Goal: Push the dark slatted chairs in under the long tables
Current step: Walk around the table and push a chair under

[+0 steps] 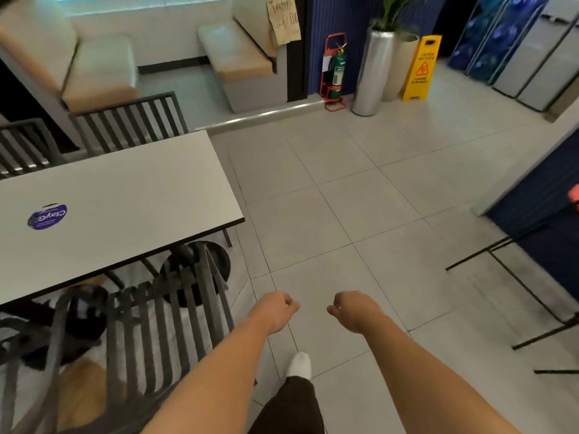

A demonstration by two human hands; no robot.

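Note:
A long white table (131, 195) with a dark edge fills the left side. On its near side a dark slatted chair (163, 324) stands with its backrest toward me, its seat partly under the tabletop. Another slatted chair back (28, 355) shows at the lower left. Two more slatted chairs (128, 122) stand along the far side of the table. My left hand (275, 310) and my right hand (354, 310) hang over the floor tiles to the right of the near chair, fingers loosely curled, holding nothing and touching no chair.
Open tiled floor (360, 189) lies ahead and to the right. Thin black table legs (517, 283) stand at the right by a blue wall. Cream benches (100, 67), a fire extinguisher (336, 70), a steel planter (372, 73) and a yellow wet-floor sign (421, 68) line the back.

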